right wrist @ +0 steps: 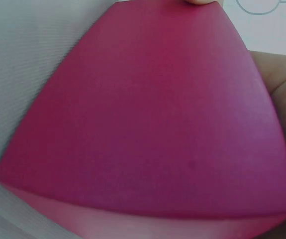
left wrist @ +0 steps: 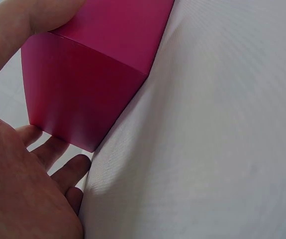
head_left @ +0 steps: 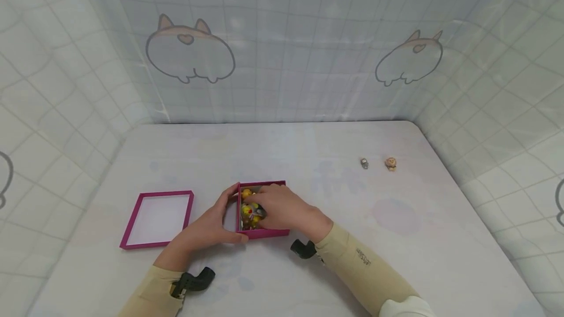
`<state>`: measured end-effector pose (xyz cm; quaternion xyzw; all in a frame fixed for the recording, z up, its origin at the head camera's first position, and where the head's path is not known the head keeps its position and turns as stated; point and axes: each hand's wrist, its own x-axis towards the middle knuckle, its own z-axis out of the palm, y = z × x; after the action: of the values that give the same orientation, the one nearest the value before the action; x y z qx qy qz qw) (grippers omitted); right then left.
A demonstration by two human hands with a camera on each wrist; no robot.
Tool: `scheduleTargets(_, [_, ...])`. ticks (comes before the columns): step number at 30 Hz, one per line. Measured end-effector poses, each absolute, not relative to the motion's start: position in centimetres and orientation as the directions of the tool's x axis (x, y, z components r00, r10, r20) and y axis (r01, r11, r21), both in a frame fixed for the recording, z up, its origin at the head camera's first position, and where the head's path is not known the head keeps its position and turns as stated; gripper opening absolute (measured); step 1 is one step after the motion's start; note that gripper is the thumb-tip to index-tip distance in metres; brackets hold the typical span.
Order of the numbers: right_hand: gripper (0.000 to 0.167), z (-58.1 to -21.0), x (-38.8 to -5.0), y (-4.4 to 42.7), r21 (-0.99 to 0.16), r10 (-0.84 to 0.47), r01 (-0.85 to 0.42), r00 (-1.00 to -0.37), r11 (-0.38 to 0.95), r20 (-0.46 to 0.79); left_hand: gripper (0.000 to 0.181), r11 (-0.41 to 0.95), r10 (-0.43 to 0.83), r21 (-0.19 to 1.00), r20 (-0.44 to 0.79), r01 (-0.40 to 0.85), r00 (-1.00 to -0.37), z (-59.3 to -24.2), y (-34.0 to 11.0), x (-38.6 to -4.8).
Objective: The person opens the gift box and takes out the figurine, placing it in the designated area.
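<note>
A magenta box (head_left: pixel 267 234) stands without its lid near the middle of the table, with several small yellow and brown figurines (head_left: pixel 249 213) inside. My left hand (head_left: pixel 206 226) grips the box by its left side, thumb at the front corner and fingers round the back. In the left wrist view the thumb lies against the magenta wall (left wrist: pixel 78 94). My right hand (head_left: pixel 284 209) reaches down into the box from the right. Its fingertips are hidden among the figurines, so whether it pinches one does not show. The right wrist view is filled by the box's outer wall (right wrist: pixel 147 119).
A square lid (head_left: pixel 190 204) with a magenta rim and white inside lies left of the box. Toward the far right of the table sit a small grey figurine (head_left: pixel 364 163) and a tan one (head_left: pixel 390 163). Grid-patterned curtains (head_left: pixel 299 62) surround the table.
</note>
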<state>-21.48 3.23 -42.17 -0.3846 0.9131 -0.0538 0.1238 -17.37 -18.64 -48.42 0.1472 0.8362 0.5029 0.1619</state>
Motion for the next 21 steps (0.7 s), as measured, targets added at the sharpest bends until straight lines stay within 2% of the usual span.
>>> scheduleTargets(8, [0.058,-42.0,-21.5,2.3,-0.161,-0.697,-0.679,-0.685,0.717,-0.213,0.126,0.452,0.401,0.889,-0.122,0.079,-0.908,-48.2,-18.6,-17.3])
scheduleTargets(21, [0.053,-42.3,-21.5,2.1,-0.157,-0.709,-0.692,-0.684,0.705,-0.173,0.126,0.448,0.408,0.889,-0.105,0.098,-0.907,-48.6,-18.8,-17.3])
